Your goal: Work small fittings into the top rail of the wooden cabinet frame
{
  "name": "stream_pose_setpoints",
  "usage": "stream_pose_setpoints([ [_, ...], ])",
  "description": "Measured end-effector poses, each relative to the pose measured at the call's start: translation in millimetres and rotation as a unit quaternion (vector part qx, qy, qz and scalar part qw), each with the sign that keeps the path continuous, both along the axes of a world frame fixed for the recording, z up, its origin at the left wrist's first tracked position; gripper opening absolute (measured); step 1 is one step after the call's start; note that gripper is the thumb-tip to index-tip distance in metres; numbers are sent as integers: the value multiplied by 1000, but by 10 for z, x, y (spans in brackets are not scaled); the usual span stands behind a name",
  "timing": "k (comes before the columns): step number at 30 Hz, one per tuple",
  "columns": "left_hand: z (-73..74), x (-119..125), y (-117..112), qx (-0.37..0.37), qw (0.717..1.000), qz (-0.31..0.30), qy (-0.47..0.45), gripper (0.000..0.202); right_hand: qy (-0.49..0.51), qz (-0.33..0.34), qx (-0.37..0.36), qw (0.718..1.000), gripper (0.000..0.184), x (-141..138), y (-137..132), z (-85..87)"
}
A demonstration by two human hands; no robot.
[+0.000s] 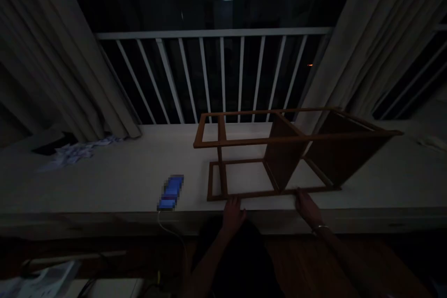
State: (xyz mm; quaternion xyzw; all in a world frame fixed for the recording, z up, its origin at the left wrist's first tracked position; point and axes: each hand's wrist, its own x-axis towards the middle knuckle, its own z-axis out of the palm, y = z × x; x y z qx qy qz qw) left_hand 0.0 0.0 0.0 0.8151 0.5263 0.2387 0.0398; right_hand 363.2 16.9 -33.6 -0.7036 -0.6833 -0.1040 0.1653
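Observation:
A brown wooden shelf frame [279, 149] lies on its side on a pale ledge [104, 181] below a window. My left hand [233, 214] rests at the frame's near bottom rail, fingers curled on its edge. My right hand [307, 207], with a bracelet on the wrist, touches the same rail further right, fingers bent over it. The scene is very dark, so the finger detail is faint.
A blue glowing phone [171, 192] with a cable lies on the ledge left of the frame. Crumpled paper [75, 152] sits at the far left. A white railing [216, 74] and curtains [366, 42] stand behind. White papers [42, 279] lie at the lower left.

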Motion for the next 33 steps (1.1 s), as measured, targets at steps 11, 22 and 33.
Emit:
stream_pose_setpoints([
  [11,153,-132,-130,-33,998,-45,-18,61,-10,1,7,1000,52,12,-63,-66],
  [22,690,-1433,137,98,947,215,-218,34,-11,14,48,999,55,-16,-66,-111],
  [33,950,-2952,762,39,921,341,-184,17,-21,4,43,999,63,-39,-57,-175],
])
